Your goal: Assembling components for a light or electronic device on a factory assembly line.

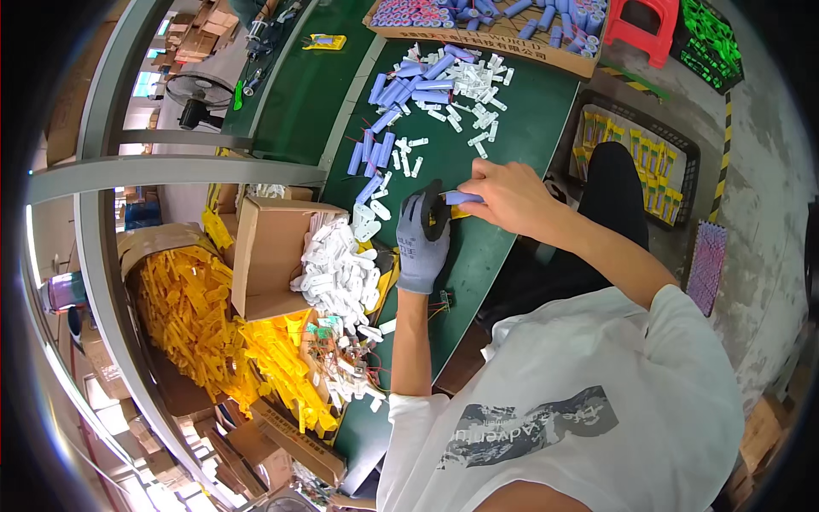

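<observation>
One head-worn fisheye view looks down from close above, across the green table (531, 111).

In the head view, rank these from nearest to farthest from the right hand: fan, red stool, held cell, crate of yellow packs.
1. Held cell: in the right hand's fingers.
2. Crate of yellow packs: on the floor, to the right.
3. Red stool: upper right, beyond the crate.
4. Fan: upper left, past the metal frame.
</observation>
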`<state>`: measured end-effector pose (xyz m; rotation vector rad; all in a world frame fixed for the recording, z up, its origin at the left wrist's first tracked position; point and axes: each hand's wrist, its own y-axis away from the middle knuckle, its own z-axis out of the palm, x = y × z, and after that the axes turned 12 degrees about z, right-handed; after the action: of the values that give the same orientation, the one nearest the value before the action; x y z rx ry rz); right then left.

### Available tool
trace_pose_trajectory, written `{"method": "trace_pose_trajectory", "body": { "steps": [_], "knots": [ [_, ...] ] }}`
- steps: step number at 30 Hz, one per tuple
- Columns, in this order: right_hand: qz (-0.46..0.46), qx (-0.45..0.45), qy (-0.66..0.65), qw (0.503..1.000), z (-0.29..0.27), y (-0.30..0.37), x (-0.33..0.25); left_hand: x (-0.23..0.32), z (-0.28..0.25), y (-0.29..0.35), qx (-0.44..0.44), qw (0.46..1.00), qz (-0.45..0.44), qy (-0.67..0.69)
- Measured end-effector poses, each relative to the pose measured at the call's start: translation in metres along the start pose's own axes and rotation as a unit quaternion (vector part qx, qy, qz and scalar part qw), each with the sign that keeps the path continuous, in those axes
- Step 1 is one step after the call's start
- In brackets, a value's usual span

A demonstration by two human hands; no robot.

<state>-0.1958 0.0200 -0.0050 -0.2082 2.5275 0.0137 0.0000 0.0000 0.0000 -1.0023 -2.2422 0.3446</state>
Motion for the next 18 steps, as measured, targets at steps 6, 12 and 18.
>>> {"method": "trace_pose_trajectory", "body": {
  "steps": [6,12,18],
  "knots": [
    [-0.011,0.06,-0.072,0.996,0.005,0.008,-0.001,-0.003,0.001,0.008,0.022,1.0,0.002,-0.007],
    [-0.057,0.054,-0.069,0.995,0.016,0.01,0.002,-0.005,-0.003,0.003,0.013,0.999,0.023,0.022],
    [-0.053,0.106,0.085,0.989,0.016,0.021,-0.007,0.005,-0.006,0.001,-0.003,0.998,-0.019,0.059]
  ]
}}
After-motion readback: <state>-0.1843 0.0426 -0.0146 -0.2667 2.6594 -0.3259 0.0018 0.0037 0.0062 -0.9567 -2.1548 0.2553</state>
